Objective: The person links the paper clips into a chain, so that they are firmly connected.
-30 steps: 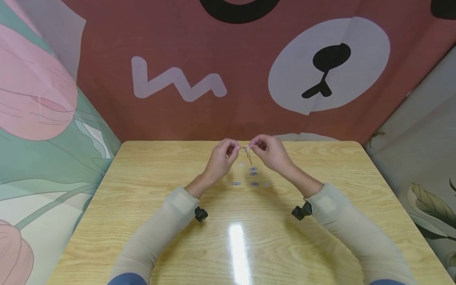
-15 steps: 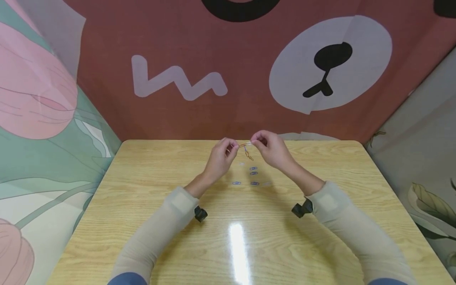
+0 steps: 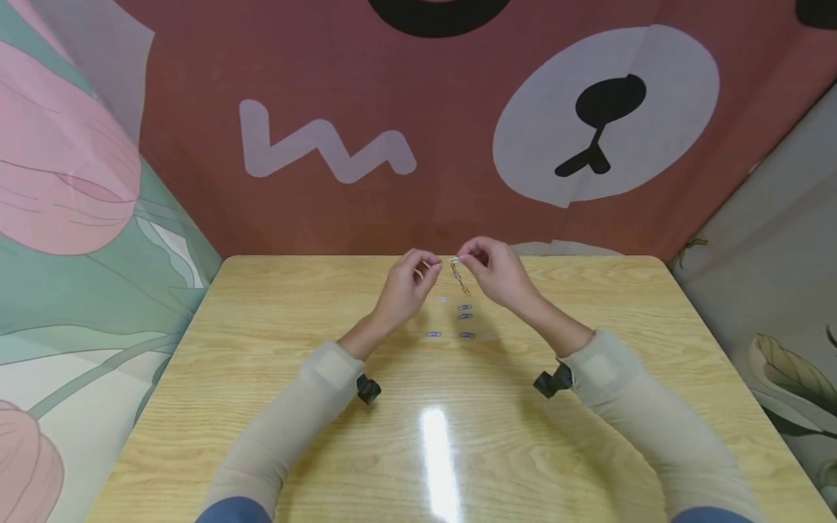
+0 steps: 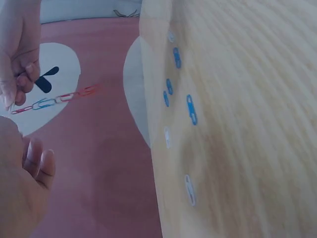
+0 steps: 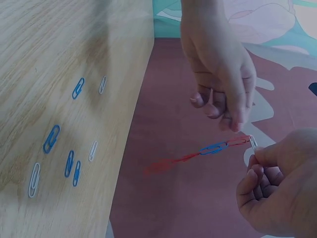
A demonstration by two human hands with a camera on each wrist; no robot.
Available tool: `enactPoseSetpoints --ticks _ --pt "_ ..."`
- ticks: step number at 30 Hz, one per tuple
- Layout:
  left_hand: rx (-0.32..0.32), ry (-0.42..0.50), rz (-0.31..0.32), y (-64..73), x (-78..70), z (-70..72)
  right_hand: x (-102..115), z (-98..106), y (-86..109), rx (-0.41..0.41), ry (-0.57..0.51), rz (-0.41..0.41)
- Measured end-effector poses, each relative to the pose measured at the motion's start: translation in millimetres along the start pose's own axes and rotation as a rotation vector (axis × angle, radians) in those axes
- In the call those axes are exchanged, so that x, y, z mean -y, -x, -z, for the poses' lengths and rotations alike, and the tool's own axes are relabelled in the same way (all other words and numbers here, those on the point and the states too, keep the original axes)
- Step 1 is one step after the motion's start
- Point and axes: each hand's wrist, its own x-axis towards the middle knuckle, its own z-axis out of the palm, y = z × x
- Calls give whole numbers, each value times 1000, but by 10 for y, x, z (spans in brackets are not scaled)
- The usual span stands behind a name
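Observation:
My right hand (image 3: 498,274) pinches a white paper clip (image 5: 253,144) between thumb and index finger, above the far part of the table. Linked to that clip, a paper clip chain (image 5: 213,148) dangles in the air, with red and blue clips showing; its lower end is blurred in the right wrist view. Just left of the chain's top, my left hand (image 3: 409,285) hovers with loosely bent fingers and holds nothing. Thumb and index tip of that hand are close to the chain but apart from it.
Loose blue paper clips (image 5: 51,139) and white paper clips (image 5: 34,180) lie spread on the wooden table (image 3: 261,312) below the hands. A printed cloth wall (image 3: 327,218) stands right behind the table's far edge.
My left fingers have let go of the chain's top clip, which they held before. The chain now hangs from the white clip in my right hand, which has risen slightly.

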Motion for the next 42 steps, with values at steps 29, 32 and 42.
enactPoseSetpoints --ticks 29,32,42 --pt "-11 62 -22 -53 -65 33 -144 -27 48 -4 -81 53" --pt "-15 52 -29 -43 -61 45 -219 -5 84 -2 -71 44" --pt "-17 59 -42 -9 -26 74 -556 47 274 36 -71 -14"
